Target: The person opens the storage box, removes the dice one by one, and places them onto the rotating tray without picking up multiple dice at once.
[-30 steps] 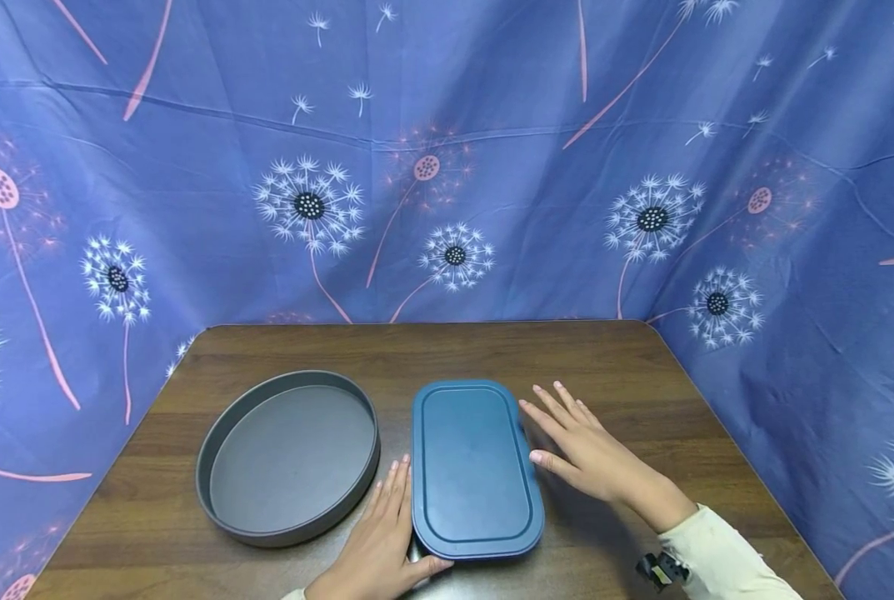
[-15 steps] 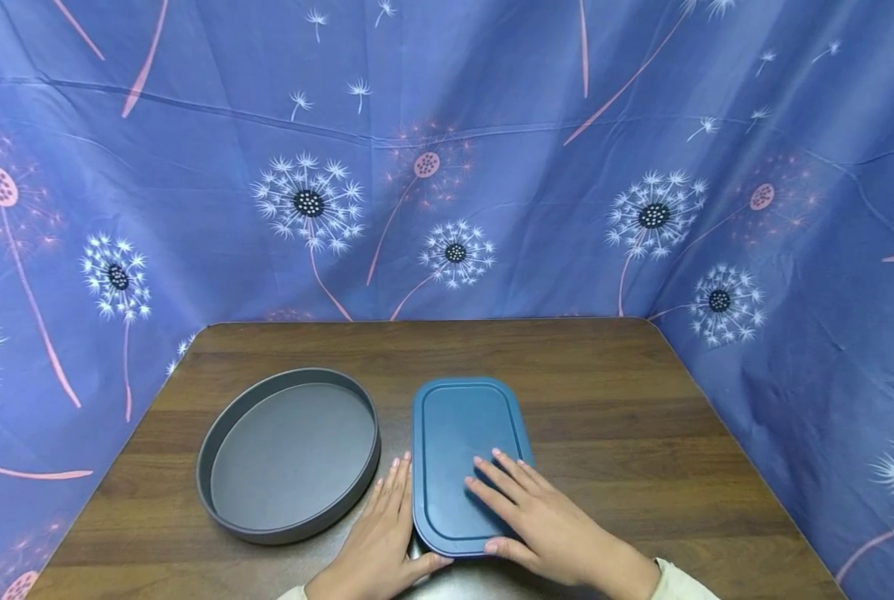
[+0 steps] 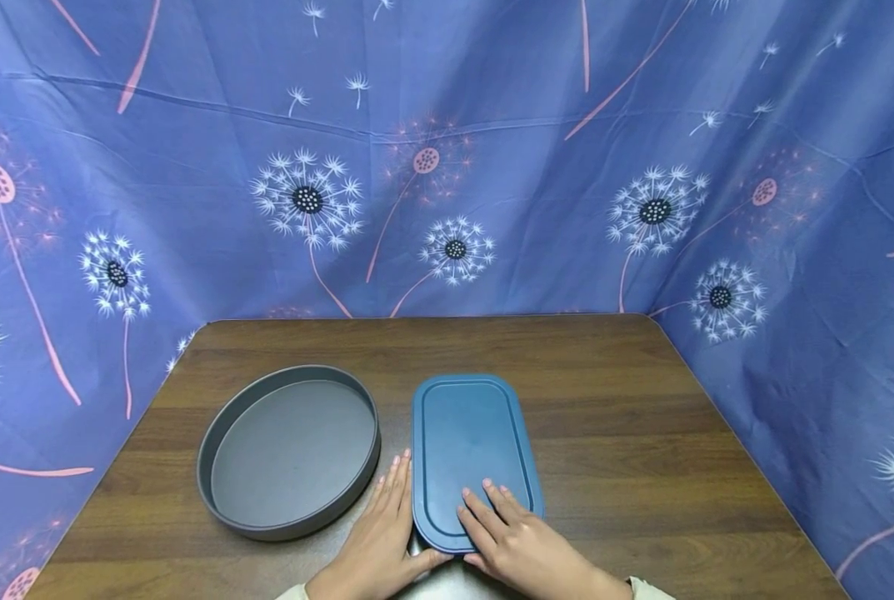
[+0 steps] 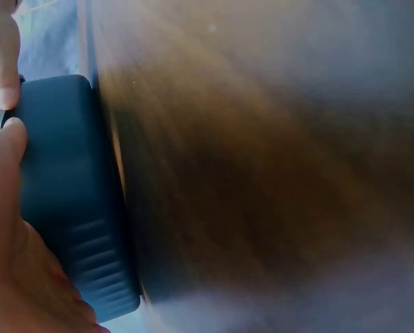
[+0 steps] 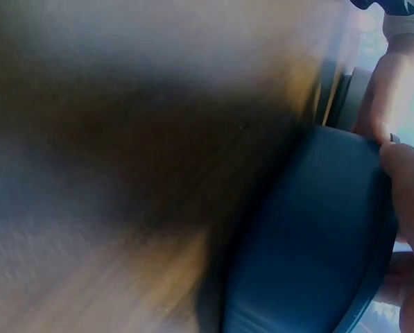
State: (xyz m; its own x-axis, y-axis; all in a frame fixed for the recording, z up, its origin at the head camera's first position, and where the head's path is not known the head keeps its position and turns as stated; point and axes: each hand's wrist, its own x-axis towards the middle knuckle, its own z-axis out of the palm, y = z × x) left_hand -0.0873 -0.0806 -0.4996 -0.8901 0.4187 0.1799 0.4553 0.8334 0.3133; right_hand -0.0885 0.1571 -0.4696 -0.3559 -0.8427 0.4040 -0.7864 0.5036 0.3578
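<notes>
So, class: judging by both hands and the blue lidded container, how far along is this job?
Done: both hands have reached the blue container. In hand: the left hand lies along its left edge, thumb at the near corner; the right hand rests flat on the lid. Left: the lid is on; the round pan sits untouched.

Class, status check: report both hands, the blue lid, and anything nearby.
Left hand flat against blue lid's left edge, thumb under near corner. Right hand flat on lid's near end. Round grey pan just left, apart.
</notes>
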